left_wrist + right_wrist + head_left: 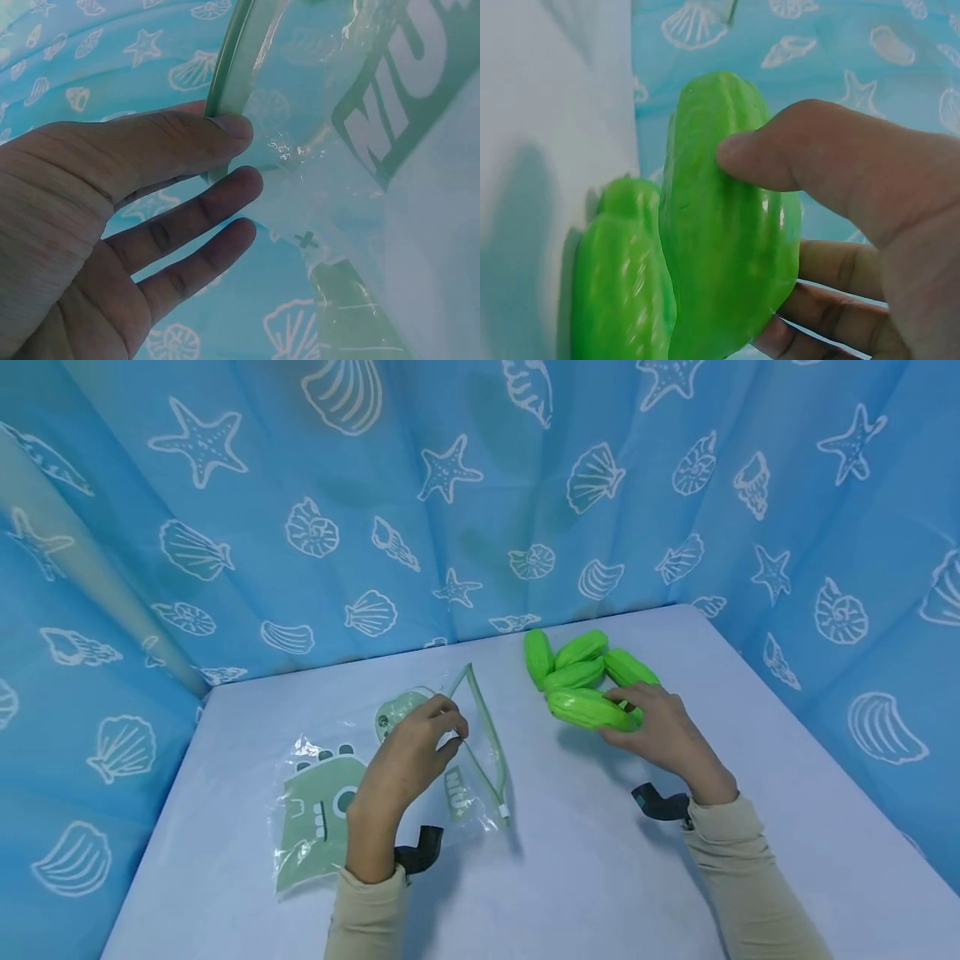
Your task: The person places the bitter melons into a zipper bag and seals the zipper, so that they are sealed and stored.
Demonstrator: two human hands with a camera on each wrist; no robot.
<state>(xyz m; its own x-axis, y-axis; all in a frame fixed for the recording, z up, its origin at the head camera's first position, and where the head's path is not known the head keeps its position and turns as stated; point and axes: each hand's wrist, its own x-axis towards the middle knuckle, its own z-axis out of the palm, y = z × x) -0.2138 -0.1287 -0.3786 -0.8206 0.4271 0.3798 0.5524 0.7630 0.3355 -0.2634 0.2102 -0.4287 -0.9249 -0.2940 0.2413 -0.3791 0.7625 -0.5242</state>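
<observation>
My left hand (405, 764) pinches the zip edge of a clear plastic bag (318, 839) with green cartoon printing. The bag's mouth, rimmed by green zip strips (487, 727), gapes toward the right. In the left wrist view the thumb and index finger hold the rim (234, 71), while two other fingers stretch out below it. On the right, my right hand (663, 731) grips a ridged bright green bitter melon (585, 708), thumb on one side and fingers on the other. The right wrist view shows this bitter melon (724, 225) raised, with another bitter melon (622, 277) behind it.
Several similar bitter melons (576, 675) lie together at the back of the white table (540, 877), just beyond the right hand. A blue curtain (480, 527) with white shells and starfish borders the table at the back and sides.
</observation>
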